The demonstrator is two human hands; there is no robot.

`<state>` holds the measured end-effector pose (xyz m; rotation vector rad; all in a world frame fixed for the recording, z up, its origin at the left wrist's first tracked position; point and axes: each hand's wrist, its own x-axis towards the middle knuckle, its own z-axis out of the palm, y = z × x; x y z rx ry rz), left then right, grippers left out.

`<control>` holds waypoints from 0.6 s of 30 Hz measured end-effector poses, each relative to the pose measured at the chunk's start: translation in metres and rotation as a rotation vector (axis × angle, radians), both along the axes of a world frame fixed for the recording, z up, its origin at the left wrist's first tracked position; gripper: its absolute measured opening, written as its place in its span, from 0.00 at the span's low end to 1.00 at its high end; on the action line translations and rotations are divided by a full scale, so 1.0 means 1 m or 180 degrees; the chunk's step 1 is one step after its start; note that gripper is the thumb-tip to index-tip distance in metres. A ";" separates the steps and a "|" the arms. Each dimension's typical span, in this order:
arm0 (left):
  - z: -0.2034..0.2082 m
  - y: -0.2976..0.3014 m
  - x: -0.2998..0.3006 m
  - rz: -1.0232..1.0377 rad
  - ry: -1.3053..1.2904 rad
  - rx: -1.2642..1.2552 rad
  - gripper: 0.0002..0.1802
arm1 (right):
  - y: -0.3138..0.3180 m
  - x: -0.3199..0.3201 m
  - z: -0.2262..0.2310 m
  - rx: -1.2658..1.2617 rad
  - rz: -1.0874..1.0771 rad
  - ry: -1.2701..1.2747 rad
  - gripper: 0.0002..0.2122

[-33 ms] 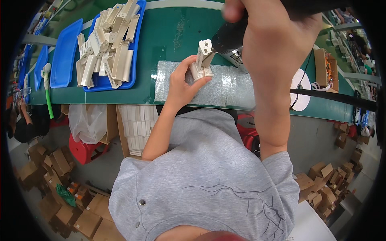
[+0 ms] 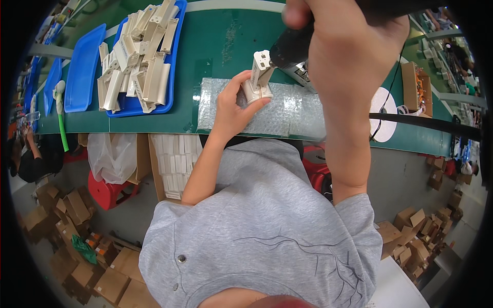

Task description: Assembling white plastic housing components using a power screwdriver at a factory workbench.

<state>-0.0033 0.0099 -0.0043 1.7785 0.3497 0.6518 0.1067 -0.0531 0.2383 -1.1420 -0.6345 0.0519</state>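
Observation:
My left hand is wrapped round a white plastic housing, holding it upright over bubble wrap. The housing has a narrow upper part with holes in its top and a wider rounded base. My right hand, large and close, grips a black power screwdriver. Its dark nose points down and left, touching or almost touching the upper right edge of the housing; the exact contact is hidden. Much of the tool's body is cut off by the upper edge or covered by my hand.
A blue tray piled with cream plastic housings stands left, beside another blue tray. Bubble wrap covers the green table's front. Right are a white disc, a cable and a cardboard box of small orange parts.
My right hand and the screwdriver have shifted very slightly to the left. My left hand and the housing look unmoved.

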 end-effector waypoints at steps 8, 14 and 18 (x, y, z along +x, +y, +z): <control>-0.002 0.001 0.000 -0.0024 0.0022 0.0031 0.34 | 0.003 0.006 -0.015 0.0076 -0.0110 -0.0057 0.12; -0.002 0.001 0.000 -0.0021 0.0002 0.0002 0.34 | 0.006 0.008 -0.021 0.0101 -0.0273 -0.0402 0.15; 0.000 0.000 0.000 0.0024 0.0016 0.0071 0.34 | 0.009 0.010 -0.023 0.0099 -0.0221 -0.0223 0.15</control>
